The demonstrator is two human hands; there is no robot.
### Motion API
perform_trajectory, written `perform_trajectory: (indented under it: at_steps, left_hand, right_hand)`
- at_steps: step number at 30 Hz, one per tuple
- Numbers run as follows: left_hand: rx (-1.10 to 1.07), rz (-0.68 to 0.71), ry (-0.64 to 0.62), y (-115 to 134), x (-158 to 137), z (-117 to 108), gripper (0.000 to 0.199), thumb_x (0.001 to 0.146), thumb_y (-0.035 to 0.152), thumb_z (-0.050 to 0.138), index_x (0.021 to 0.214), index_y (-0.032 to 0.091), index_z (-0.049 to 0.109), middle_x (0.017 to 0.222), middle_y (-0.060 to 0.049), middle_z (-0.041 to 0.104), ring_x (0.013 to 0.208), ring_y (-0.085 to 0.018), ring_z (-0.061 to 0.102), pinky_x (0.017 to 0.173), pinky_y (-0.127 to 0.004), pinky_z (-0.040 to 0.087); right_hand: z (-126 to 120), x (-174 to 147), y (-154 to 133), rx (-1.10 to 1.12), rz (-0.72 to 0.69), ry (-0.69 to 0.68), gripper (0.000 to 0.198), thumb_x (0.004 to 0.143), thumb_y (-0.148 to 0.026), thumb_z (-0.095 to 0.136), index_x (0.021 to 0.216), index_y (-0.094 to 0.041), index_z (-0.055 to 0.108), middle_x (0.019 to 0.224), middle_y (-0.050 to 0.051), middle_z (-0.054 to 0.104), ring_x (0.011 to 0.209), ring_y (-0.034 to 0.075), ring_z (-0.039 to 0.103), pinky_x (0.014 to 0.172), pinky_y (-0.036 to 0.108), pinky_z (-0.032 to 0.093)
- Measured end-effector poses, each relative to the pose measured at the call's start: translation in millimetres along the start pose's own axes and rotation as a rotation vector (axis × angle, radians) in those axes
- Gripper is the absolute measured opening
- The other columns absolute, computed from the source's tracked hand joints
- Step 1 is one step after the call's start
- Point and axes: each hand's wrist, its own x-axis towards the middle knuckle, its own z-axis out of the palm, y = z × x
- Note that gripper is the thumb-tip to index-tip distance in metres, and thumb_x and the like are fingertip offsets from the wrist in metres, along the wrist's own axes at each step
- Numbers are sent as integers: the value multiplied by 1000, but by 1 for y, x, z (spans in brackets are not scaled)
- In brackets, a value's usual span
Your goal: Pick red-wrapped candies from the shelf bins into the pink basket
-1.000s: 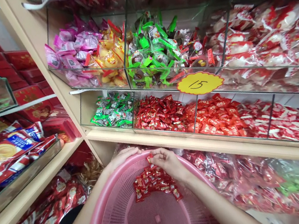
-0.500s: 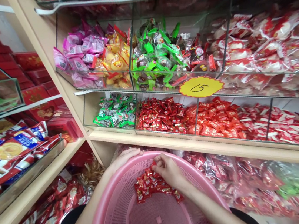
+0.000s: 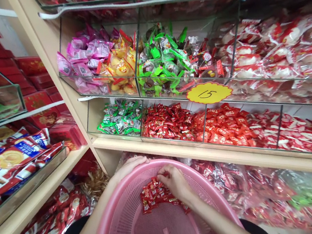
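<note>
A pink plastic basket (image 3: pixel 165 231) with mesh walls stands in front of me. Against its far inner wall lies a small heap of red-wrapped candies (image 3: pixel 153 196). My left hand (image 3: pixel 131 166) is over the far left rim, its fingers closed along the edge; the fingertips are partly hidden behind it. Inside the basket, my right hand (image 3: pixel 172 179) is at the top of the heap, thumb and fingers pinched together at the red wrappers. The fingers cover most of what they pinch.
Past the basket runs a wooden shelf edge (image 3: pixel 125 144) with clear bins of dark red candies (image 3: pixel 168 121), orange-red candies (image 3: pixel 224 126) and green packets (image 3: pixel 121 118). A yellow price tag (image 3: pixel 209 92) reads 15. Bagged sweets (image 3: pixel 261 195) lie below right; a side shelf holds cookie packs (image 3: pixel 17 153).
My right hand has shifted slightly left over the candy heap, its fingers still pinched. The left hand and the basket stay in place.
</note>
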Motion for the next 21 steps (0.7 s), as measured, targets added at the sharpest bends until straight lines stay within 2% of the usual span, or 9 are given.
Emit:
perform_trajectory:
  at_steps: [8, 15, 21]
  left_hand:
    - [-22, 7, 9, 4, -3, 2, 30, 73, 44, 57, 85, 17, 65, 87, -3, 64, 84, -16, 56, 79, -24, 40]
    - [-15, -9, -7, 9, -4, 4, 30, 72, 43, 57, 86, 17, 66, 91, -4, 65, 88, -18, 56, 81, -26, 40]
    - [-63, -31, 6, 13, -8, 7, 33, 73, 44, 56, 86, 15, 64, 83, -3, 66, 83, -19, 57, 79, -26, 39]
  right_hand:
    - [-5, -5, -4, 90, 2, 4, 22, 76, -33, 51, 63, -18, 61, 64, 2, 56, 53, 14, 48, 52, 27, 36]
    - [-2, -7, 0, 47, -78, -15, 15, 74, -27, 54, 72, -17, 65, 84, 6, 59, 62, 15, 50, 57, 27, 39]
    - [-5, -12, 3, -102, -197, -31, 17, 73, -17, 53, 87, -19, 61, 88, 5, 55, 66, 16, 49, 58, 28, 39]
